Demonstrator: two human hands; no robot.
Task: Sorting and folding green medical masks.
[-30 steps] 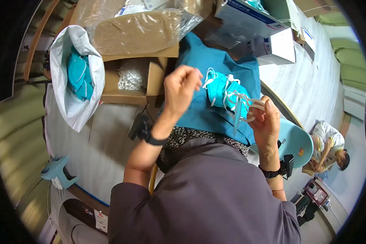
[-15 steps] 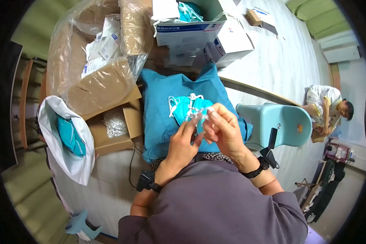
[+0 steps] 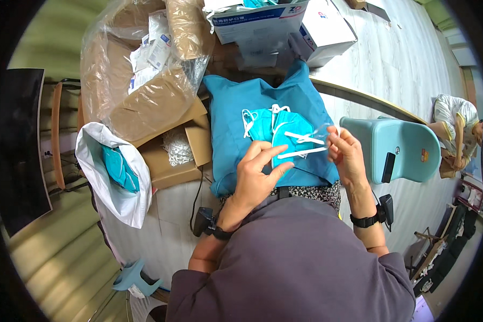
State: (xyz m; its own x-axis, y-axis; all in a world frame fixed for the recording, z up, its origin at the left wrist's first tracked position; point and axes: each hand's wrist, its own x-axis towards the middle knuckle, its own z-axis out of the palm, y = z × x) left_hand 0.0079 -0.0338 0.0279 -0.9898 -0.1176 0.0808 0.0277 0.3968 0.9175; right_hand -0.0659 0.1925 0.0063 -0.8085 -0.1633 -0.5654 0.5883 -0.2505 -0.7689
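Note:
A folded teal face mask is in front of me over a blue cloth. My left hand pinches the mask's near edge between thumb and fingers. Two white straps stretch from the mask toward my right hand, whose thumb and fingertips are pinched together at their ends. A bit of clear film shows beside those fingertips; whether they hold it too, I cannot tell. Behind lies at least one more teal mask with white straps looped at its far side.
On the left, a white sack holds teal masks, beside a carton with white straps. A plastic-lined carton holds white packets. White boxes stand at the far side. A light-blue plastic stool and a seated person are at the right.
My right hand has moved right, away from my left, drawing the white straps out from a bunch between the fingers. The view has shifted, so the surroundings sit elsewhere in it.

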